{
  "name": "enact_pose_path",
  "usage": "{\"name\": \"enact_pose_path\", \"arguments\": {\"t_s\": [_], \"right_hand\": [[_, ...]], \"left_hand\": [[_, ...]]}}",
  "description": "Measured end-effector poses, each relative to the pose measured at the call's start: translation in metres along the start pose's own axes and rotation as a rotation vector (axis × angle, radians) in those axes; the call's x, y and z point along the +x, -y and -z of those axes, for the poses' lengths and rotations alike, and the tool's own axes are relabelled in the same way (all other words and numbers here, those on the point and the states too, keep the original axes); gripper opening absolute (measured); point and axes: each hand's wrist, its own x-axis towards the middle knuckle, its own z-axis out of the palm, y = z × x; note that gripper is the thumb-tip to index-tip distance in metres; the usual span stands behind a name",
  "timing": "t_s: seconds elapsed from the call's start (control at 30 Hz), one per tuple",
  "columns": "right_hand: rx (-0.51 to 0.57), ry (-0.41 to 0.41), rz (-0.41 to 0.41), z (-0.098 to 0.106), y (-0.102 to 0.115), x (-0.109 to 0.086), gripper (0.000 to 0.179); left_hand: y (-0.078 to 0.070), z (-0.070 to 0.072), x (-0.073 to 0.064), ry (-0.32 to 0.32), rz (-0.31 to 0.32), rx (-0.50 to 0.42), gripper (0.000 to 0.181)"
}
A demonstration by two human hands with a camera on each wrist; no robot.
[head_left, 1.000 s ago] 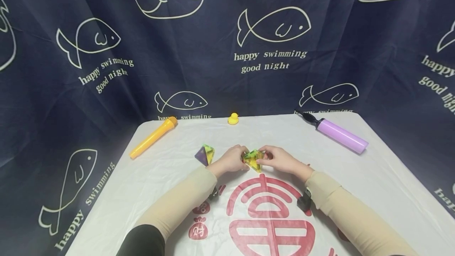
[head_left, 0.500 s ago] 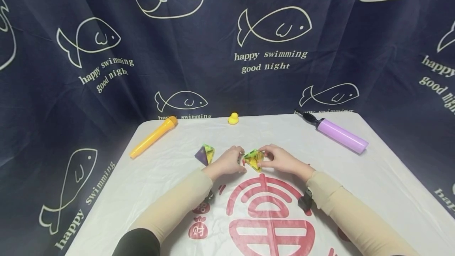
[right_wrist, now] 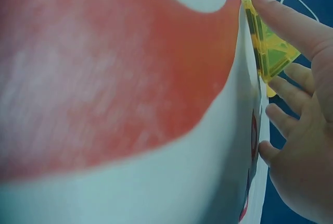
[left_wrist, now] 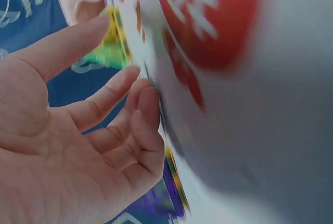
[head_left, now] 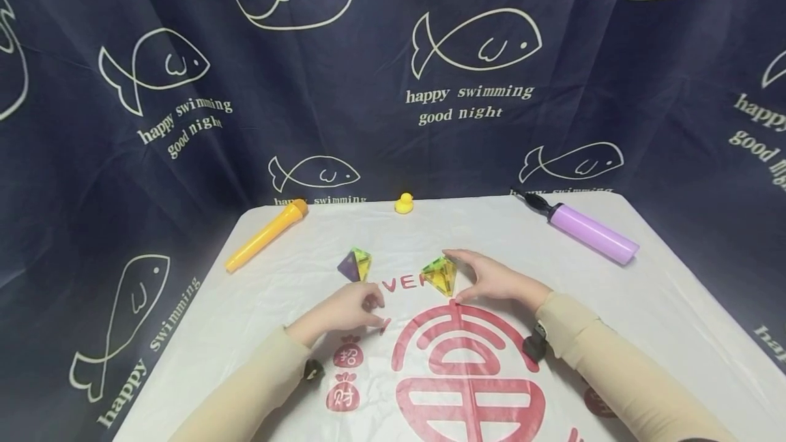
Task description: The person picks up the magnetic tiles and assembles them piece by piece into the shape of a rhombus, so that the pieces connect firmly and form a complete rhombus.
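Observation:
A see-through yellow and green pyramid of plastic tiles (head_left: 439, 276) stands on the table near the middle. My right hand (head_left: 494, 278) is just to its right, thumb and fingers spread apart around that side; in the right wrist view the thumb and fingertips are beside the yellow tiles (right_wrist: 270, 47) without a grip. A second pyramid, purple, yellow and green (head_left: 354, 264), sits farther left. In front of it is my left hand (head_left: 353, 307), palm inward and fingers loosely bent. The left wrist view shows nothing in that palm (left_wrist: 57, 140).
On the white-covered table (head_left: 202, 333) with red print, an orange toy microphone (head_left: 264, 237) lies at the back left. A yellow rubber duck (head_left: 403, 204) stands at the back edge, and a purple hand pump (head_left: 589, 232) lies back right. A dark blue curtain (head_left: 381, 121) hangs behind.
My left hand has let go of the right-hand pyramid and moved left and toward me. My right hand's fingers have spread away from it. Both pyramids stay where they were.

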Motion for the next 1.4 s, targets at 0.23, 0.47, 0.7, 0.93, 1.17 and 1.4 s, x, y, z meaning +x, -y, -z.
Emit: {"name": "enact_pose_path", "arguments": {"t_s": [0.23,0.47,0.7,0.93,1.17,1.4], "right_hand": [[-0.005,0.013,-0.013,0.000,0.003,0.004,0.100],[-0.024,0.016,-0.018,0.000,0.004,0.008,0.091],[-0.049,0.000,-0.028,-0.002,0.005,0.009,0.080],[-0.065,-0.061,-0.025,-0.003,0.003,0.008,0.073],[-0.088,-0.130,-0.028,0.001,-0.001,0.002,0.068],[-0.131,-0.165,-0.046,0.002,-0.004,0.000,0.067]], "left_hand": [[0.030,0.023,-0.020,-0.089,0.083,-0.035,0.026],[0.046,0.038,-0.009,-0.228,0.237,-0.029,0.044],[0.053,0.043,0.016,-0.275,0.189,-0.031,0.082],[0.052,0.045,0.029,-0.220,0.139,-0.069,0.083],[0.052,0.046,0.032,-0.206,0.145,-0.037,0.073],[0.045,0.040,0.040,-0.202,0.111,-0.028,0.064]]}}
